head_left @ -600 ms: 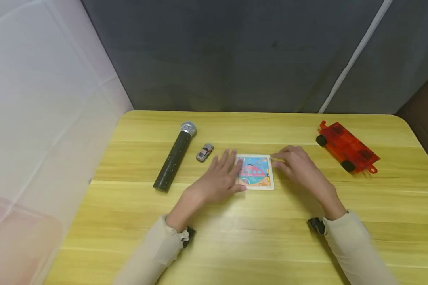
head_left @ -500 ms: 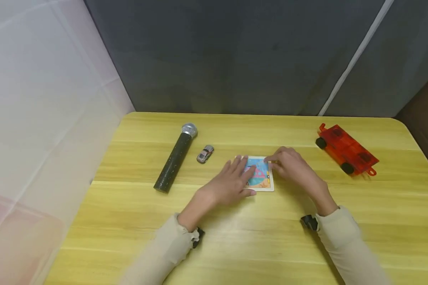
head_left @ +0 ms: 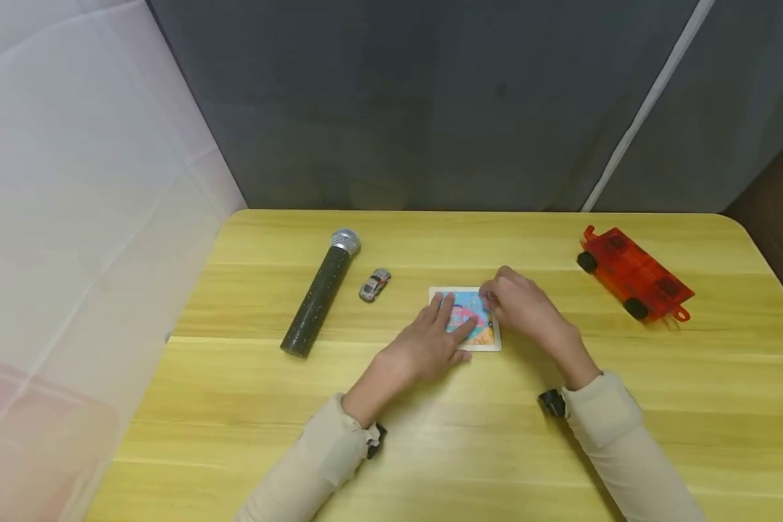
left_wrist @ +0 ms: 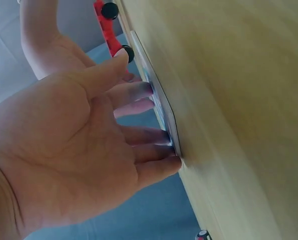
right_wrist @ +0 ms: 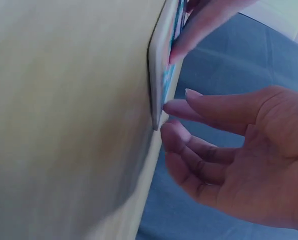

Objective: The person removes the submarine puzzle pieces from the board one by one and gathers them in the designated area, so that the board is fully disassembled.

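Fingers (head_left: pixel 449 313) pressing puzzle board (head_left: pixel 483 335), wooden table (head_left: pixel 431 428)

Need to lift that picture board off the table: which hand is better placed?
Probably the right hand: its fingers curl at the picture board edge, while the left hand lies flat on top.

Small square picture board (head_left: pixel 479 330), white-bordered, colourful cartoon face up, flat on the yellow wooden table (head_left: pixel 561 449), near its middle

Glossy printed puzzle board (head_left: pixel 479 330) (pale-edged) on matt wood-grain table (head_left: pixel 561 435).
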The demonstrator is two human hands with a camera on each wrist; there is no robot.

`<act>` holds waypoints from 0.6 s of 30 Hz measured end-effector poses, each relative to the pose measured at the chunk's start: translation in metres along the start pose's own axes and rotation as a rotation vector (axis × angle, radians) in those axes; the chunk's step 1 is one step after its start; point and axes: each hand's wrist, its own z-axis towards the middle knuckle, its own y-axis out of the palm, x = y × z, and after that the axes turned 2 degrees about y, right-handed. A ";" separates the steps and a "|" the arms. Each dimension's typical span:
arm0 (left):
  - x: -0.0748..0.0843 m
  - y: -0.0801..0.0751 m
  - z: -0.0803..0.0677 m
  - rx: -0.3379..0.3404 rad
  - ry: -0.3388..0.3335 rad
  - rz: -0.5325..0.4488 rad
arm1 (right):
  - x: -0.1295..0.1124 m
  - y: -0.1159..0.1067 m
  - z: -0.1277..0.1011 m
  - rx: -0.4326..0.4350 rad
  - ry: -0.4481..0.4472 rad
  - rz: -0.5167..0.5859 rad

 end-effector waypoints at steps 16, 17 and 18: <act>-0.001 0.001 0.000 0.003 -0.001 0.023 | -0.002 0.004 0.003 0.019 0.099 0.038; -0.001 0.000 0.000 0.002 0.000 0.018 | -0.002 0.004 0.002 0.021 0.102 0.027; -0.001 0.000 0.000 0.003 0.001 0.018 | -0.003 0.003 0.001 0.022 0.101 0.016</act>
